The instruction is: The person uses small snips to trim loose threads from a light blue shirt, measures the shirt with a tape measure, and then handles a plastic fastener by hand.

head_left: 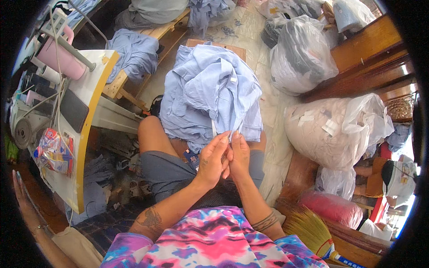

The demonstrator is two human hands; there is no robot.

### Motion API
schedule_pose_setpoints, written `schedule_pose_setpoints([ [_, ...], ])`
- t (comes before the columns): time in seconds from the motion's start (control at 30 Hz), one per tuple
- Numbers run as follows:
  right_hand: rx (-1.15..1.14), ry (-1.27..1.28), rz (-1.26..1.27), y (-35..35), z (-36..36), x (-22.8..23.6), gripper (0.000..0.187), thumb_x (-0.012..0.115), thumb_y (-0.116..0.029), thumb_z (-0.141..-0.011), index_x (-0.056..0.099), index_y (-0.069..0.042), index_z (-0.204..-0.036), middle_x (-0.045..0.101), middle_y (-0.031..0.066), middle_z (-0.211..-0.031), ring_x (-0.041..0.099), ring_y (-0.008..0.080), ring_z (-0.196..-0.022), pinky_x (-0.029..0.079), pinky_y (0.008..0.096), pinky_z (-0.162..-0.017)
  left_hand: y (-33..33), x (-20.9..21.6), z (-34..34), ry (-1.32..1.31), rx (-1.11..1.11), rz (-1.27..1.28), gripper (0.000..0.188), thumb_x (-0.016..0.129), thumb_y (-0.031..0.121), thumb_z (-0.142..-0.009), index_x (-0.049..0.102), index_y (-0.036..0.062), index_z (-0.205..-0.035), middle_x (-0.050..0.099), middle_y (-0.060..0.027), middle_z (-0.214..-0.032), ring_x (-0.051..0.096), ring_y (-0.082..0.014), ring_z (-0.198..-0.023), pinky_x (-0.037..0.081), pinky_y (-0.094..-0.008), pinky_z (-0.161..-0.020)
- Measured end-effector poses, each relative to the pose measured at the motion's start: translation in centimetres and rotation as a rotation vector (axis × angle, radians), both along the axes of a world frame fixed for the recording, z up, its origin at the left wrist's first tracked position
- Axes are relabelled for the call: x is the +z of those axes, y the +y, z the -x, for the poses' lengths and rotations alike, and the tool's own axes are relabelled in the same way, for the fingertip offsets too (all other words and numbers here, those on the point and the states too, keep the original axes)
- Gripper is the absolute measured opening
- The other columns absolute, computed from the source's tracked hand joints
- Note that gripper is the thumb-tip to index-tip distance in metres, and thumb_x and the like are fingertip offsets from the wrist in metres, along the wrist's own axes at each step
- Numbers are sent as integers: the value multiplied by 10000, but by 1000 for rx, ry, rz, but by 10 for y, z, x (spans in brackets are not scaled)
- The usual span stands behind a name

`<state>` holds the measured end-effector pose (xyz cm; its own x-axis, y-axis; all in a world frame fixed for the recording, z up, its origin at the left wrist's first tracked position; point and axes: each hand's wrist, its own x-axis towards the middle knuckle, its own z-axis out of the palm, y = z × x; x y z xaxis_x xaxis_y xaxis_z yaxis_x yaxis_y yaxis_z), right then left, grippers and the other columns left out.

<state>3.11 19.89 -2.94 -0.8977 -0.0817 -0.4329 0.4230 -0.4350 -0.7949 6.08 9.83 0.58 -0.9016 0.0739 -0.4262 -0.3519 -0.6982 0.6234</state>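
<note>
Head view: left hand and right hand pinch thin, heavily rumpled blue cloth

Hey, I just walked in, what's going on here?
A seated person is handling a heap of light-blue cloth piled in front of them. The left hand and right hand are close together, pinching its near edge. Stuffed plastic bags sit on the right, and a table stands on the left.
</note>
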Motion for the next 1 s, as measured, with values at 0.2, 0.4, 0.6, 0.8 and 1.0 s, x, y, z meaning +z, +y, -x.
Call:
schedule_pose_setpoints([
  [0.2,17,36,-29,1,-4,-10,302,537,-347,-1104,590,-108,-925,538,-58,-642,468,15,-550,374,196,-491,1,-1,0,-44,-8,55,451,477,366,-1101,560,54,-1416,575,-18,-779,356,-46,-428,356,-221,-330],
  [0.4,19,134,-12,1,-5,-20,309,530,-328,-1110,610,-81,-942,573,-46,-718,491,20,-628,403,201,-579,-6,0,4,-71,-18,-27,427,483,382,-1099,604,63,-1356,574,-19,-771,347,-38,-426,351,-216,-328],
  [0.6,67,198,-159,5,0,-16,318,546,-311,-1105,599,-69,-906,558,-49,-787,471,28,-735,409,225,-658,-13,10,6,-128,-72,49,419,496,371,-1094,595,60,-1356,572,-8,-760,346,-31,-427,346,-209,-329],
  [0.8,98,257,-242,9,2,-22,321,553,-289,-1103,571,-59,-880,515,-59,-790,427,42,-756,394,235,-667,-12,20,14,-149,-96,67,386,501,363,-1090,609,66,-1312,569,-6,-755,346,-28,-426,341,-211,-328],
  [1.0,80,356,-302,5,4,-14,294,552,-276,-1103,598,-51,-919,529,-58,-807,430,43,-763,392,241,-668,-17,24,13,-196,-71,49,334,502,349,-1090,618,70,-1233,562,-14,-739,343,-34,-411,338,-216,-327],
])
